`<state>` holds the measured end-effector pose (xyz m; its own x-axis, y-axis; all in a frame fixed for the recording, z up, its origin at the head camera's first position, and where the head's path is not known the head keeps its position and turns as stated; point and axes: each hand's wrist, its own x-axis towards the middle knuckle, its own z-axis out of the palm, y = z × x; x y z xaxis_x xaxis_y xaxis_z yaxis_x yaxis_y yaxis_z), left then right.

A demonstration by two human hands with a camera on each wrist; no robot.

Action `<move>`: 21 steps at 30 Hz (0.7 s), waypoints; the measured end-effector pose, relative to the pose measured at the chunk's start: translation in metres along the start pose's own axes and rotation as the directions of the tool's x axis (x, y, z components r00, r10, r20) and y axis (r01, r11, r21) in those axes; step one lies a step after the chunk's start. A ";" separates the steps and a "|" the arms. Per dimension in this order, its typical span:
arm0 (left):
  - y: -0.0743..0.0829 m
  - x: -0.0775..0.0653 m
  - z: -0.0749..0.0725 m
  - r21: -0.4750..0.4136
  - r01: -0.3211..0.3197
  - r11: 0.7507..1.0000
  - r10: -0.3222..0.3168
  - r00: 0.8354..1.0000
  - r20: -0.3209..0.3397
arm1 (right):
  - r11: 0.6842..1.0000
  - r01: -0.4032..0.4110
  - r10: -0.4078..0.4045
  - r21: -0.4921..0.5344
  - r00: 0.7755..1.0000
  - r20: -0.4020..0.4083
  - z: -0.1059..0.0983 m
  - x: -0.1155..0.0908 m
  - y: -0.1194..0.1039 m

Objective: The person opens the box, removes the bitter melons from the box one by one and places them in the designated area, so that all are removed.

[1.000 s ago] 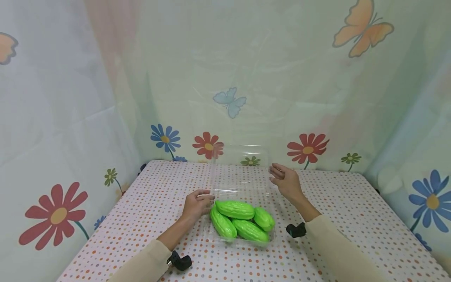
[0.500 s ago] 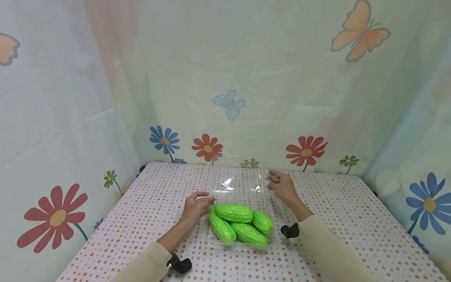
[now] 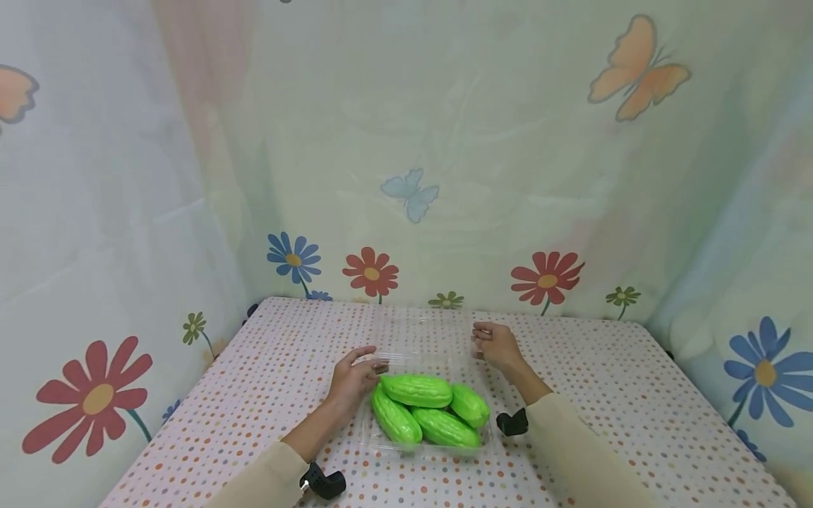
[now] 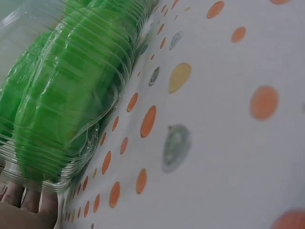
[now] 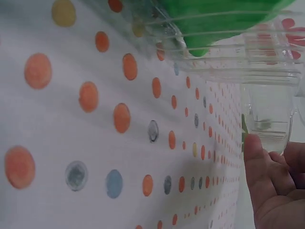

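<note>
A clear plastic clamshell box (image 3: 381, 446) holds several bright green bitter melons (image 3: 416, 390), which lie close together in its base. Its see-through lid (image 3: 419, 326) is folded back, low over the table's far part. My left hand (image 3: 351, 379) holds the base at its back left corner; in the left wrist view its fingers (image 4: 31, 199) meet the ridged plastic edge. At the lid's right side, my right hand (image 3: 498, 344) pinches the edge. From the right wrist view, the lid edge runs in between curled fingers (image 5: 267, 179) and thumb.
A white dotted cloth (image 3: 610, 423) covers the table. Behind it hangs a printed curtain (image 3: 305, 141) with flowers and butterflies, with further curtains close on both sides. Black wrist cameras (image 3: 325, 482) stick out from both sleeves.
The lid has tipped backward and down, from nearly upright to low over the table. My right hand has come down with it and slightly left. The left hand stays at the corner.
</note>
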<state>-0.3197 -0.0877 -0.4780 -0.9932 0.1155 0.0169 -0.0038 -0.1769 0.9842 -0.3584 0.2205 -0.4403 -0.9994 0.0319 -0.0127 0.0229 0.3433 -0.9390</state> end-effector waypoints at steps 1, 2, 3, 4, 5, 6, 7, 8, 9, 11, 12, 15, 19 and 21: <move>0.000 -0.001 0.000 -0.003 0.004 1.000 -0.004 1.000 0.002 | 1.000 -0.009 0.009 -0.014 1.000 -0.003 0.001 0.000 0.001; -0.001 -0.001 0.000 -0.009 0.007 1.000 -0.007 1.000 0.006 | 0.999 -0.009 0.008 -0.038 1.000 -0.007 0.002 0.000 0.002; -0.001 -0.001 0.000 -0.018 0.009 1.000 -0.009 1.000 0.009 | 0.999 -0.008 0.007 -0.051 1.000 -0.012 0.003 0.000 0.003; -0.001 -0.002 0.000 -0.019 0.011 1.000 -0.011 1.000 0.012 | 0.998 -0.012 0.011 -0.062 1.000 -0.017 0.004 -0.001 0.004; -0.002 -0.002 0.000 -0.025 0.012 1.000 -0.012 1.000 0.015 | 0.997 -0.015 0.014 -0.072 1.000 -0.021 0.004 -0.001 0.005; -0.002 -0.003 0.000 -0.030 0.015 0.999 -0.014 1.000 0.014 | 0.997 -0.020 0.018 -0.079 1.000 -0.022 0.004 -0.002 0.006; -0.002 -0.003 0.001 -0.035 0.012 0.999 -0.011 1.000 0.013 | 0.996 -0.019 0.017 -0.090 1.000 -0.023 0.005 -0.001 0.006; -0.003 -0.003 0.001 -0.043 0.007 0.999 -0.007 1.000 0.014 | 0.996 -0.018 0.016 -0.090 1.000 -0.023 0.005 -0.001 0.006; -0.003 -0.003 0.001 -0.047 0.002 0.999 -0.001 1.000 0.014 | 0.996 -0.023 0.021 -0.086 0.999 -0.025 0.005 -0.001 0.006; -0.005 -0.004 0.001 -0.054 0.004 0.999 -0.003 1.000 0.013 | 0.996 -0.034 0.031 -0.088 0.999 -0.029 0.008 -0.002 0.009; -0.005 -0.005 0.000 -0.056 0.004 0.998 -0.003 1.000 0.013 | 0.995 -0.034 0.032 -0.092 0.999 -0.030 0.009 -0.002 0.010; -0.007 -0.005 0.000 -0.053 -0.001 0.999 0.002 1.000 0.022 | 0.994 -0.042 0.038 -0.100 0.998 -0.046 0.010 -0.003 0.013; -0.005 -0.004 0.000 -0.057 -0.006 0.998 0.007 1.000 0.031 | 0.990 -0.043 0.032 -0.136 0.996 -0.077 0.010 -0.001 0.012; -0.003 -0.004 0.000 -0.056 -0.007 0.998 0.009 0.999 0.031 | 0.987 -0.045 0.032 -0.155 0.996 -0.086 0.009 0.000 0.010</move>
<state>-0.3158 -0.0876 -0.4812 -0.9890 0.1444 0.0308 -0.0036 -0.2321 0.9727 -0.3580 0.2158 -0.4525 -0.9922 0.1239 -0.0132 0.0719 0.4829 -0.8727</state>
